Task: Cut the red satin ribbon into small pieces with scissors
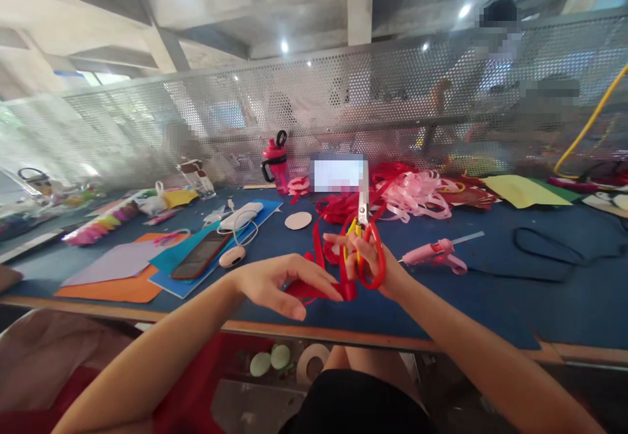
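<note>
The right hand [366, 257] is clamped round red-handled scissors [375, 265], blades up, while the left hand [284, 283] sits half open, fingertips [338, 296] on red ribbon [318, 290] over the bench [441, 309].

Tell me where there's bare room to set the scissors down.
Bare blue tabletop shows in front of the glue gun, right of your right hand and below the black cord. A smaller patch lies between the paper disc and the red ribbon. It is crowded behind the scissors, around the pink ribbon, and left, around the phone.
</note>
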`<state>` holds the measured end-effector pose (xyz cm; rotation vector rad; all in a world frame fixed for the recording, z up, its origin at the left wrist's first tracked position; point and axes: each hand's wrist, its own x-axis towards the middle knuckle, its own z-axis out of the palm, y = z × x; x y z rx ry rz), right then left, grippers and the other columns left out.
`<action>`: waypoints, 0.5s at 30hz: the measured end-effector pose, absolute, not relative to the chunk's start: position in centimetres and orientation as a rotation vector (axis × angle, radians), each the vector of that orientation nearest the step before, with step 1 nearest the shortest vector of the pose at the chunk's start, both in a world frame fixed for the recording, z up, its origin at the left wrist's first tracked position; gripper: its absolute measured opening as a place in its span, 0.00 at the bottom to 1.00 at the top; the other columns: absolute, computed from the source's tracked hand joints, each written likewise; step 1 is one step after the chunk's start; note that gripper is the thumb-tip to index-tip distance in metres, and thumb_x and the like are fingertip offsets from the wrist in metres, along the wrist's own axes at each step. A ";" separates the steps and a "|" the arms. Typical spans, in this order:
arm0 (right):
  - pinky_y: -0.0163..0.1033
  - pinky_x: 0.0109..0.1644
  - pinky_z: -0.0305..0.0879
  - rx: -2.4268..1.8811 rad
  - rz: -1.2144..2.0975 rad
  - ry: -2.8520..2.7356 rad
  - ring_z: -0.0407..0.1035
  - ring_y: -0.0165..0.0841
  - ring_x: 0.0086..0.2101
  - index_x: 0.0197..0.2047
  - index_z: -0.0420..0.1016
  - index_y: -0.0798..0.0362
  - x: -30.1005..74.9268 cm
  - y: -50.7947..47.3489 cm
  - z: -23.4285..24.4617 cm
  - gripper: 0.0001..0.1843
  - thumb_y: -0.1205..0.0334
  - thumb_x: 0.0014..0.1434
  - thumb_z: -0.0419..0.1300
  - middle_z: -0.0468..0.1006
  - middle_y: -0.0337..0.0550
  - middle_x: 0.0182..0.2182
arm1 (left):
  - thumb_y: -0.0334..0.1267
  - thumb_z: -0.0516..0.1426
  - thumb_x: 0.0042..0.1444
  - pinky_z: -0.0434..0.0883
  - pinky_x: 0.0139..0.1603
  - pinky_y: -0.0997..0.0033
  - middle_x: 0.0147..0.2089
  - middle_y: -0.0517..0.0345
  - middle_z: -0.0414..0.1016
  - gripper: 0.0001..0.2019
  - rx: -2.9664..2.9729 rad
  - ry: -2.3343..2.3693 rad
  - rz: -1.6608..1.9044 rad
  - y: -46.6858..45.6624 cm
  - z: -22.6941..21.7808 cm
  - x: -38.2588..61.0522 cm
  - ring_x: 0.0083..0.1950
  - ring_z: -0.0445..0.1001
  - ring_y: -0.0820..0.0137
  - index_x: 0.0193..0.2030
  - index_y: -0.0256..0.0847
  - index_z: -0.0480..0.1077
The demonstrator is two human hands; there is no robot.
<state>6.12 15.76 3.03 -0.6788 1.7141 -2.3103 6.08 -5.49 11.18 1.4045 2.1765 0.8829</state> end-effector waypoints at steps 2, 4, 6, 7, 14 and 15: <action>0.31 0.21 0.56 -0.793 -2.240 1.745 0.63 0.25 0.18 0.31 0.63 0.52 6.5 16.4 3.8 0.25 0.37 0.55 0.56 0.74 0.38 0.22 | 0.57 0.57 0.49 0.73 0.40 0.64 0.52 0.49 0.76 0.26 1.308 2.130 1.018 -5.8 11.2 5.7 0.43 0.77 0.58 0.52 0.49 0.75; 0.29 0.19 0.54 -0.844 -2.173 1.811 0.62 0.24 0.17 0.29 0.59 0.51 6.7 17.6 5.6 0.24 0.40 0.50 0.63 0.72 0.34 0.21 | 0.57 0.59 0.47 0.70 0.26 0.69 0.50 0.46 0.77 0.27 1.184 2.158 1.204 -6.5 11.2 4.7 0.28 0.74 0.67 0.51 0.46 0.75; 0.27 0.18 0.54 -0.854 -2.113 1.916 0.60 0.22 0.17 0.28 0.56 0.51 6.5 19.0 8.4 0.25 0.51 0.44 0.70 0.72 0.32 0.22 | 0.55 0.60 0.46 0.60 0.16 0.74 0.40 0.48 0.80 0.25 1.075 2.197 1.388 -6.8 11.7 3.4 0.18 0.63 0.76 0.48 0.44 0.77; 0.27 0.19 0.56 -0.889 -2.059 1.981 0.61 0.21 0.18 0.29 0.57 0.51 6.2 19.7 10.1 0.24 0.56 0.43 0.71 0.74 0.33 0.24 | 0.52 0.60 0.46 0.56 0.15 0.75 0.35 0.50 0.79 0.23 1.038 2.217 1.473 -6.7 12.1 2.7 0.16 0.58 0.79 0.46 0.43 0.77; 0.24 0.13 0.49 -0.719 -2.139 2.141 0.55 0.16 0.14 0.26 0.60 0.53 1.7 20.2 17.9 0.21 0.58 0.45 0.71 0.72 0.33 0.25 | 0.33 0.55 0.52 0.59 0.18 0.80 0.43 0.57 0.76 0.10 0.961 2.301 2.256 0.2 17.9 -2.5 0.19 0.60 0.84 0.40 0.40 0.74; 0.25 0.13 0.50 -0.717 -2.183 2.149 0.56 0.17 0.14 0.26 0.61 0.53 0.8 19.8 18.2 0.20 0.59 0.46 0.71 0.71 0.33 0.24 | 0.31 0.53 0.53 0.62 0.20 0.80 0.44 0.58 0.75 0.10 0.924 2.338 2.314 1.5 18.7 -3.2 0.22 0.65 0.82 0.40 0.39 0.73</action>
